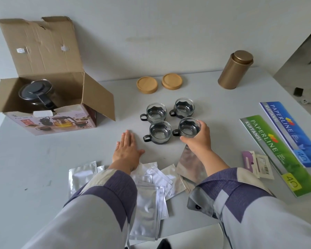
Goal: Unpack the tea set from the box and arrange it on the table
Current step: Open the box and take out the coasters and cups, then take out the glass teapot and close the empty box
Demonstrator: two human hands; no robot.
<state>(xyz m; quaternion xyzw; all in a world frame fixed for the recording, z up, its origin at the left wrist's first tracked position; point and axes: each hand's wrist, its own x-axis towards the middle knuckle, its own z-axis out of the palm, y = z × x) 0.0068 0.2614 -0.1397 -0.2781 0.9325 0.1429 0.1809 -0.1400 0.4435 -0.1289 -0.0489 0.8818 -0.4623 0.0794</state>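
An open cardboard box (pixel 65 123) stands at the left of the grey table (pixel 43 159), with a glass teapot (pixel 37 94) with a black lid still inside. Several glass cups with black holders sit in a square at the table's middle: back left (pixel 155 112), back right (pixel 184 107), front left (pixel 159 132). My right hand (pixel 198 139) grips the front right cup (pixel 188 127) by its side, resting on the table. My left hand (pixel 127 150) lies flat on the table, fingers together, left of the cups.
Two round wooden coasters (pixel 147 85) (pixel 172 81) and a gold tin canister (pixel 235 70) stand at the back. Several silver foil sachets (pixel 147 194) lie near the front edge. Two Paperline receipt books (pixel 276 153) (pixel 293 133) and small packets (pixel 257 164) lie at the right.
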